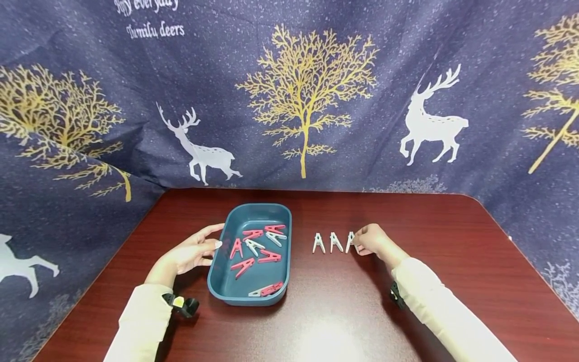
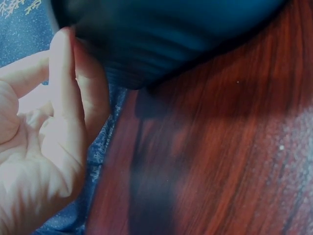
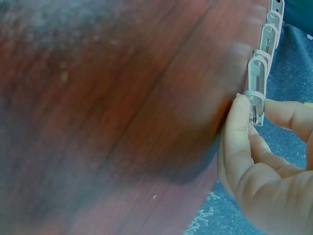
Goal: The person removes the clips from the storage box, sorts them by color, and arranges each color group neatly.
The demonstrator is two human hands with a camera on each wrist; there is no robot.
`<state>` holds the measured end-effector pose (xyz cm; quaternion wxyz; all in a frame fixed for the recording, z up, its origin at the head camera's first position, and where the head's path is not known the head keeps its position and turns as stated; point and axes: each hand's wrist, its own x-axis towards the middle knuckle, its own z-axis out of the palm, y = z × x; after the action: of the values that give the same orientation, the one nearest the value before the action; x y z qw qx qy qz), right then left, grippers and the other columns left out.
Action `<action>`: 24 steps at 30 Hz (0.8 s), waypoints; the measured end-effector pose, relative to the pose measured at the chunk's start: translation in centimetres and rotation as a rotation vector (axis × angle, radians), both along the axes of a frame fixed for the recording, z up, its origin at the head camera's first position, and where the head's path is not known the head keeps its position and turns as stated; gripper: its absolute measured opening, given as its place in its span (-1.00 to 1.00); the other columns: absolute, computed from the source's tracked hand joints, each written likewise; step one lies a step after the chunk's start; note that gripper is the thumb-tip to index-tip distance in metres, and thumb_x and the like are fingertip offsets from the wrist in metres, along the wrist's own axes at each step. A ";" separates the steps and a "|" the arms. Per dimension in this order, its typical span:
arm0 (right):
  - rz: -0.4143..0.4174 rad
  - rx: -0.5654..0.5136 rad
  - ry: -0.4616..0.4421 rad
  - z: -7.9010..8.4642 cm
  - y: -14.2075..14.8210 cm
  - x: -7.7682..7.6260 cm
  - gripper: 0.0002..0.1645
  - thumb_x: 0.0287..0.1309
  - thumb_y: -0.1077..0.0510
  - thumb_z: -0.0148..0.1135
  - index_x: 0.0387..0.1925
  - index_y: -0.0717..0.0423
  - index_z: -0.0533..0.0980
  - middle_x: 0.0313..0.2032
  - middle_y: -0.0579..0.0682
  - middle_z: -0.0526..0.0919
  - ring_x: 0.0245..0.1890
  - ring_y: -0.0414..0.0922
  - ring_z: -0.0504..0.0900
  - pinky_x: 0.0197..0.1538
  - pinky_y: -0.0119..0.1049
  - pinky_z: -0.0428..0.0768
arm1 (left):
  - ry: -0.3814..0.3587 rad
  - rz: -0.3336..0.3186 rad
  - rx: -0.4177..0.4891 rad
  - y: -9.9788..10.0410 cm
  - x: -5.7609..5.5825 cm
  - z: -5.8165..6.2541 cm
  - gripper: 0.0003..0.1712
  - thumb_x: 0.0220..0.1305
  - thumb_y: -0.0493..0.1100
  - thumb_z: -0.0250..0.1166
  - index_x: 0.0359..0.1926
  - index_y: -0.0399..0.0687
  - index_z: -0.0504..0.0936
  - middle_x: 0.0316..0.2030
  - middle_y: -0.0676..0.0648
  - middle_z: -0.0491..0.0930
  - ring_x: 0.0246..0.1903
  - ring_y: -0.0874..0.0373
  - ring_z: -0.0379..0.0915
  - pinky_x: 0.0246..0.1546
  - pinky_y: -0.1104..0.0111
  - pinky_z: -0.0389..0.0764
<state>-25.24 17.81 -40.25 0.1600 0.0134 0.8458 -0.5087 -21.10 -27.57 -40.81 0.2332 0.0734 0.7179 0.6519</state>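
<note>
My left hand rests its fingertips against the left side and rim of a blue plastic bin; the left wrist view shows the fingers at its outer wall. Several red clothespins and a few white clothespins lie inside. To the right, my right hand pinches a white clothespin between thumb and fingers, its legs toward me. It forms the right end of a row with two more white clothespins on the table.
The reddish-brown wooden table has its far edge against a dark blue cloth printed with trees and deer. Each wrist carries a black strap, the left one beside the bin.
</note>
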 end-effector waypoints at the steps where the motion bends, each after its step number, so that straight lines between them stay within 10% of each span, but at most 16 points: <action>1: 0.003 0.004 0.001 0.1 0.0 0.0 -0.72 0.07 0.41 0.07 -0.20 0.60 0.44 -0.51 0.04 0.54 -0.58 -0.24 0.50 -0.42 -0.36 0.64 | 0.000 -0.001 0.004 0.0 0.0 0.0 -0.24 0.39 -0.26 0.06 0.47 -0.07 -0.12 -0.17 0.07 0.68 -0.17 0.10 0.63 -0.13 0.20 0.63; 24: -0.030 0.068 0.023 1.0 -0.3 0.1 -0.71 0.08 0.39 0.09 -0.19 0.58 0.46 -0.45 0.10 0.53 -0.57 -0.23 0.52 -0.38 -0.34 0.66 | -0.001 -0.012 0.036 0.1 0.3 0.4 -0.25 0.40 -0.29 0.04 0.47 -0.12 -0.14 -0.18 0.09 0.67 -0.20 0.12 0.63 -0.16 0.25 0.64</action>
<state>-25.11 17.52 -39.23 0.1420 0.0254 0.8642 -0.4820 -20.80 -27.52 -40.42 0.2364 0.0815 0.7054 0.6632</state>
